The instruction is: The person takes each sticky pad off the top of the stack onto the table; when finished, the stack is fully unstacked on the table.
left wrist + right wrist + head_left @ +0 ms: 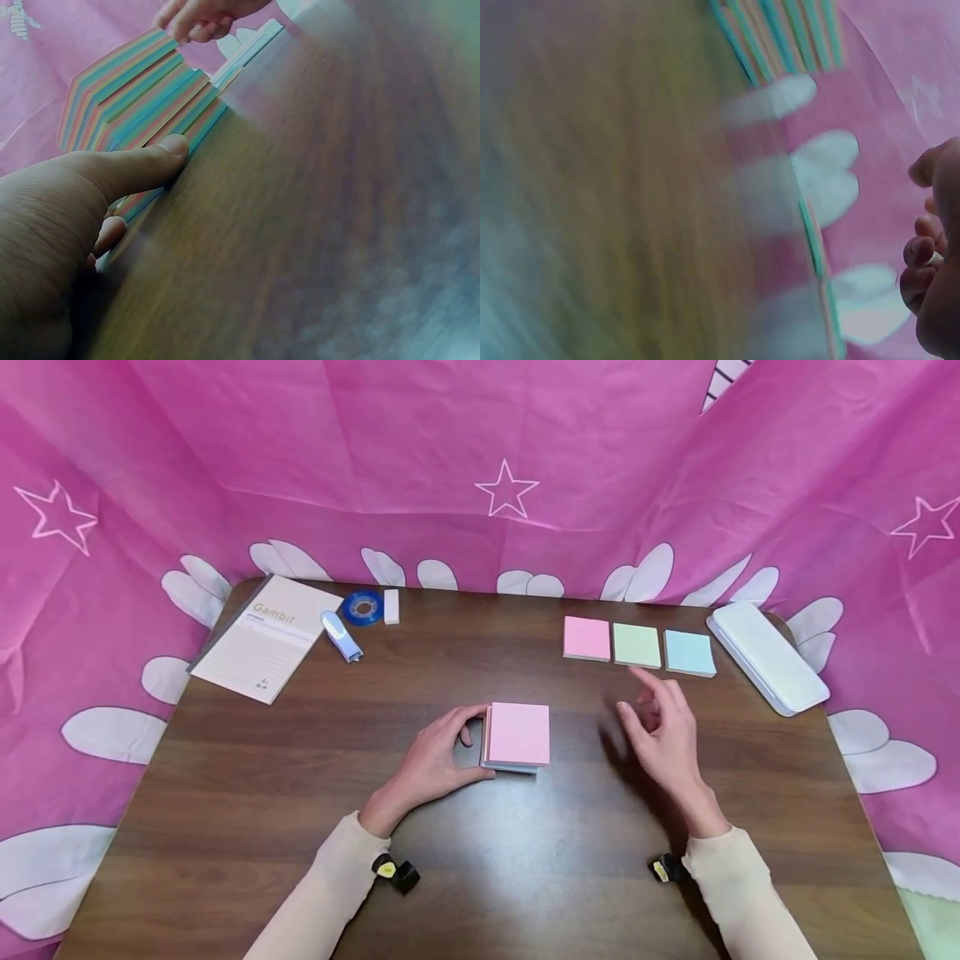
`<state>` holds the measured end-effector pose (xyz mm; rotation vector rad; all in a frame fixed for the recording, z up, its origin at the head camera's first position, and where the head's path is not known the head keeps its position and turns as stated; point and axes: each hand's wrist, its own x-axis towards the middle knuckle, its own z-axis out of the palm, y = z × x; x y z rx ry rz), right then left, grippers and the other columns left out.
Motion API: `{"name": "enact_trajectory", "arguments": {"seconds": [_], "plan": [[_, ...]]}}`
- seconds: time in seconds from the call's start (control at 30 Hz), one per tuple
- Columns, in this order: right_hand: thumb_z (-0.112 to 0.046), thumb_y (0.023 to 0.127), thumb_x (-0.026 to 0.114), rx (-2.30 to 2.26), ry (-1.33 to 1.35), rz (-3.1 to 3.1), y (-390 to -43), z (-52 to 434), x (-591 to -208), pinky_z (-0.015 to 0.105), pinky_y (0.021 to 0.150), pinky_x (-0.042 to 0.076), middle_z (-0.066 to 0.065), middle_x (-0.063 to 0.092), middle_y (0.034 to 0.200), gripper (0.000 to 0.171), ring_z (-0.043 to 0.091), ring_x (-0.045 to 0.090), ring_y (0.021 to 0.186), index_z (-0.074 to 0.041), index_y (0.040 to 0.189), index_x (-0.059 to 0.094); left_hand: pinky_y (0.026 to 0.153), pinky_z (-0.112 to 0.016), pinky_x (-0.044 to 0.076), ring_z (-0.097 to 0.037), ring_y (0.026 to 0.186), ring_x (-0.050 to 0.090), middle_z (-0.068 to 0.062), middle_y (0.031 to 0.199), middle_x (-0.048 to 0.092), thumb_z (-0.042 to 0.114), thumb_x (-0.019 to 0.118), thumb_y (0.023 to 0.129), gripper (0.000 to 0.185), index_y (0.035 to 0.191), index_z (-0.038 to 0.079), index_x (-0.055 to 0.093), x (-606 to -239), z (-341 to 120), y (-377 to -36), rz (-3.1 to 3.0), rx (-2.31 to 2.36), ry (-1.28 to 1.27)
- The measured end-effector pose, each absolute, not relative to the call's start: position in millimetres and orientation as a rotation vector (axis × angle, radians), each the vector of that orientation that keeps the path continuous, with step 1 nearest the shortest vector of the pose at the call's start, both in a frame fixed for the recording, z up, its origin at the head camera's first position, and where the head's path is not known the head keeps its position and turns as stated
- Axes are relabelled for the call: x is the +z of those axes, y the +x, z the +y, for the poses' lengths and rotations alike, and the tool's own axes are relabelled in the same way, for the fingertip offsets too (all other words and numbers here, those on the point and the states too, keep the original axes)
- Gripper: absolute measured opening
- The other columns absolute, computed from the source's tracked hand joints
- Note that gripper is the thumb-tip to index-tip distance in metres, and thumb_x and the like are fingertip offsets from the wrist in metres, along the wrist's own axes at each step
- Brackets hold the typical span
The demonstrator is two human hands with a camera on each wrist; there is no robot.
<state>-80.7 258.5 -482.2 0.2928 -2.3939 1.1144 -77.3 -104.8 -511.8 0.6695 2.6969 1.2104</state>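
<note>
My left grip (429, 762) round the sticky-note stack (519, 735), my right grip (667, 742) half-open, empty, right of that stack.

Workspace: desk (540, 877), notebook (258, 639), pink hangings (420, 443)

The head view looks forward and down from above, taking in the tabletop (262, 793) and curtain (420, 435). Both wrist views sit low, tilted steeply, skimming the tabletop toward the curtain: the left close to the stack (142, 97), the right farther off. All three show it.
</note>
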Motion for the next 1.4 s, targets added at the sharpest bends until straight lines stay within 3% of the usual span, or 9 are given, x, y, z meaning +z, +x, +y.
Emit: {"name": "enact_trajectory", "arguments": {"seconds": [0.17,0.4,0.6,0.97,1.2,1.4], "plan": [[-0.002,0.089,0.09,1.169,0.532,-2.455,-68.2,230.1,-470.1,0.023,0.067,0.036,0.01,0.059,0.093,0.057,0.013,0.047,0.075,-0.005,0.142,0.072,0.091,-0.044,0.046,-0.018,0.099,0.056,-0.005,0.14,0.062,0.029,0.105,0.079,0.1,0.162,0.014,0.052,-512.2,-105.3,-77.3,2.694,1.221,0.671],[-0.034,0.081,0.1,1.08,0.699,-2.708,-57.6,197.5,-458.8,0.029,0.064,0.042,0.006,0.062,0.097,0.083,0.014,0.053,0.076,-0.013,0.153,0.065,0.091,-0.043,0.046,-0.017,0.097,0.056,-0.004,0.137,0.064,0.028,0.106,0.077,0.099,0.16,0.013,0.054,-513.0,-106.3,-78.8,2.7,1.228,0.694],[-0.047,0.074,0.103,1.019,0.698,-2.838,-59.5,179.5,-453.4,0.033,0.066,0.044,0.002,0.059,0.099,0.102,0.018,0.056,0.081,-0.012,0.159,0.059,0.09,-0.043,0.046,-0.016,0.096,0.056,-0.003,0.132,0.064,0.028,0.106,0.077,0.098,0.16,0.014,0.055,-515.3,-106.8,-79.8,2.711,1.222,0.709],[-0.033,0.073,0.105,1.075,0.662,-2.852,-64.6,172.8,-454.2,0.038,0.075,0.048,0.002,0.063,0.101,0.087,0.018,0.057,0.088,-0.007,0.147,0.066,0.089,-0.042,0.046,-0.016,0.096,0.056,-0.002,0.127,0.063,0.03,0.105,0.078,0.098,0.16,0.014,0.055,-514.4,-106.4,-80.7,2.711,1.22,0.72],[-0.027,0.072,0.106,1.261,0.629,-2.788,-69.3,184.0,-449.5,0.03,0.071,0.045,0.0,0.06,0.092,0.081,0.014,0.054,0.082,-0.008,0.142,0.068,0.09,-0.042,0.046,-0.015,0.096,0.056,-0.001,0.125,0.063,0.031,0.105,0.078,0.098,0.16,0.015,0.054,-513.1,-105.9,-79.9,2.709,1.219,0.713],[-0.022,0.071,0.106,1.279,0.581,-2.737,-79.1,206.8,-444.3,0.029,0.07,0.043,0.0,0.061,0.095,0.083,0.015,0.054,0.085,-0.009,0.143,0.067,0.091,-0.043,0.046,-0.016,0.095,0.056,-0.001,0.121,0.063,0.029,0.105,0.077,0.098,0.16,0.014,0.055,-512.7,-105.3,-79.9,2.71,1.223,0.714]]}}
